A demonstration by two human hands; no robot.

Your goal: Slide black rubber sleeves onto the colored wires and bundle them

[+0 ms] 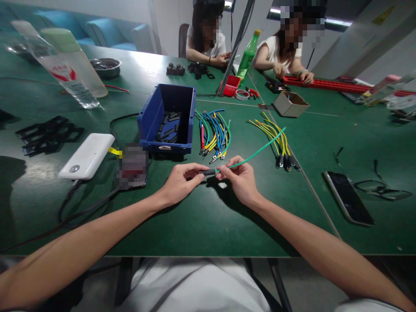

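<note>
Between the thumb and fingers of my left hand (182, 182) is a short black sleeve (209, 172). A green wire (260, 150) runs out of the sleeve's right end, pinched close to it by my right hand (239, 177). The wire's free end points up and to the right. Just beyond my hands lies a bundle of blue, yellow and green wires (214, 132) with metal lugs on their near ends. Farther right, yellow wires (276, 136) end in black sleeves. More black sleeves (168, 125) lie in the blue bin (165, 149) at the left.
A white power bank (87, 156) and a cabled device (132, 167) sit at left. Bottles (71, 78) stand behind them. To the right are a phone (348, 199), glasses (378, 188) and a small cardboard box (290, 105). Two people (208, 47) sit across the green table (156, 234).
</note>
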